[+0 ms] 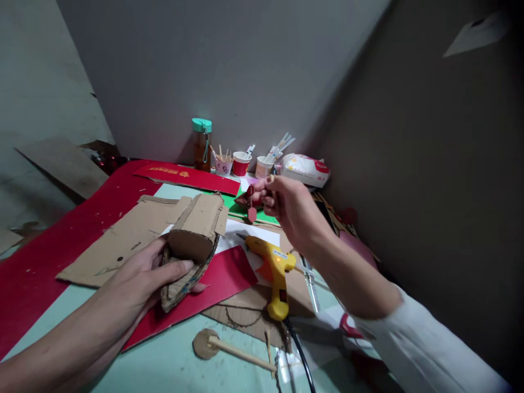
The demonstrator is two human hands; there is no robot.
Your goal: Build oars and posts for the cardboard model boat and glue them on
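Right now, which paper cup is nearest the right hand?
The rightmost, pale cup holding white sticks, just behind the right hand; the red cup and patterned cup stand farther left.

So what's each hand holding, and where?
Left hand clasps the cardboard model by its near side; right hand pinches a small red piece at its top.

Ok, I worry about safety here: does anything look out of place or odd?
The yellow glue gun lies amid red paper and cardboard scraps, its nozzle over white paper, cord trailing toward the near table edge. Nothing looks spilled.
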